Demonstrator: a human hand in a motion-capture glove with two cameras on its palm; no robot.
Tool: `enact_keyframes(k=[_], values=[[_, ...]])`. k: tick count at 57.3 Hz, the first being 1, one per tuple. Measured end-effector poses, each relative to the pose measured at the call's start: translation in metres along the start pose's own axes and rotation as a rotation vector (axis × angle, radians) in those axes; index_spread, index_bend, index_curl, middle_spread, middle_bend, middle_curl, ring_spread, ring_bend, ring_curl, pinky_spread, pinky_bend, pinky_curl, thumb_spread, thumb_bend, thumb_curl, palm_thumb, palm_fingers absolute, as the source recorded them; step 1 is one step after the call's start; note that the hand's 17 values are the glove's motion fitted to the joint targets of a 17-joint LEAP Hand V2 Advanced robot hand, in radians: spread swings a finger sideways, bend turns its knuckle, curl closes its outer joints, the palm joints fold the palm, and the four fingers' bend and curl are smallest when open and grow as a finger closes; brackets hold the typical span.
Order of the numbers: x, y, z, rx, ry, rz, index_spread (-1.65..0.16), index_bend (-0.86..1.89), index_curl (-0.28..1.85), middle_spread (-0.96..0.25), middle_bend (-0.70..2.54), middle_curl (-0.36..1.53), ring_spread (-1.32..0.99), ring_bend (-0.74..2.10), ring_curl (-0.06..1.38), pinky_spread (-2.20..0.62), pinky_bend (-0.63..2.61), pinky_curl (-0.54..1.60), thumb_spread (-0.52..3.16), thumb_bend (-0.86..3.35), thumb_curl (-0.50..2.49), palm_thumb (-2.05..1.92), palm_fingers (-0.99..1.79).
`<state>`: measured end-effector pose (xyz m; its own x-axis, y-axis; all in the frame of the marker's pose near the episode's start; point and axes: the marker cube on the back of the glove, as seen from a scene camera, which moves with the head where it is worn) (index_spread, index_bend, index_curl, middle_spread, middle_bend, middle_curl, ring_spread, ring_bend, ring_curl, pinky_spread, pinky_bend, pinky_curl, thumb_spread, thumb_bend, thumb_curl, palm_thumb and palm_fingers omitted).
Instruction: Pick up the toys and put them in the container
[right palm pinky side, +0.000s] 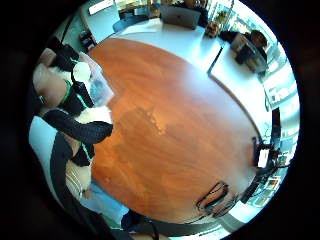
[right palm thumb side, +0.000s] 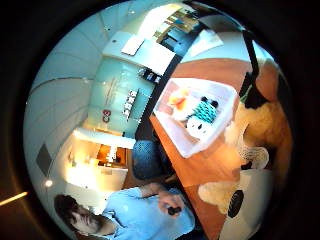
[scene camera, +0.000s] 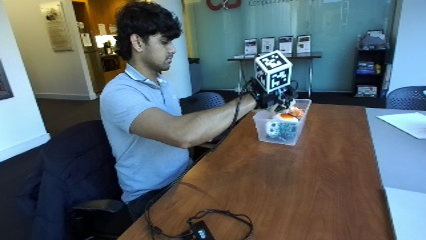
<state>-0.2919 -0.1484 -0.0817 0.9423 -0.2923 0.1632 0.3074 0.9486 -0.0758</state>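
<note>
- Outside view: a person sits at the desk (scene camera: 299, 190), right arm stretched out, gloved right hand (scene camera: 274, 97) hanging over the near-left end of the container (scene camera: 293, 136).
- Key relation: the container lies at 6 o'clock from the hand, directly under it and close. Its long axis runs away along the desk toward 12 to 1 o'clock. The bare hand is out of view, so the right is the only hand near the work.
- Grip: cannot tell. The marker and back of the hand cover the palm side here, and neither palm view shows plainly whether anything is held.
- Toys: an orange toy (scene camera: 288, 117) sits at the top of the pile just under the hand, and a teal toy (scene camera: 283, 129) shows through the clear wall below it. Whether the hand touches the orange one cannot be told.
- Thumb-side palm view adds the look straight down into the container: orange and teal toys side by side with something white by the teal one, and open floor toward the far end.
- Little-finger-side palm view adds the rest of the desk: wood, one corner of the container at the hand's edge, a cable (right palm pinky side: 216, 199) at the far rim, no loose toy in sight.
- Judgement: likely a drop-off or the end of the task. Any release goes straight down.
</note>
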Motion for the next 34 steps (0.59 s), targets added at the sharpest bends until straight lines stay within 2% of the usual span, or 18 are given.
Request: enact_keyframes(k=[8,26,30,33,34], values=[[-0.054,-0.044,-0.015,0.006,-0.045,-0.088,-0.27,0.42,0.38,0.02,0.2,0.28,-0.22,0.96,0.52,-0.35,1.12,0.43,0.98,0.37,1.0,0.89,0.84],[-0.151,-0.115,-0.002,0.0,-0.053,-0.215,-0.24,0.45,0.47,0.02,0.19,0.32,-0.21,0.93,0.54,-0.34,1.11,0.45,0.77,0.36,1.15,0.88,0.82],[-0.159,-0.121,0.009,-0.099,-0.037,-0.189,-0.24,0.44,0.49,0.02,0.2,0.33,-0.21,0.93,0.54,-0.34,1.1,0.45,0.73,0.35,1.18,0.88,0.81],[-0.158,-0.121,0.02,-0.263,0.015,-0.145,-0.24,0.33,0.48,0.02,0.18,0.34,-0.21,0.94,0.56,-0.34,1.14,0.47,0.74,0.34,1.19,0.85,0.68],[-0.155,-0.12,0.023,-0.306,0.041,-0.129,-0.25,0.23,0.46,0.02,0.18,0.34,-0.2,0.9,0.55,-0.33,1.17,0.47,0.79,0.34,1.18,0.83,0.56]])
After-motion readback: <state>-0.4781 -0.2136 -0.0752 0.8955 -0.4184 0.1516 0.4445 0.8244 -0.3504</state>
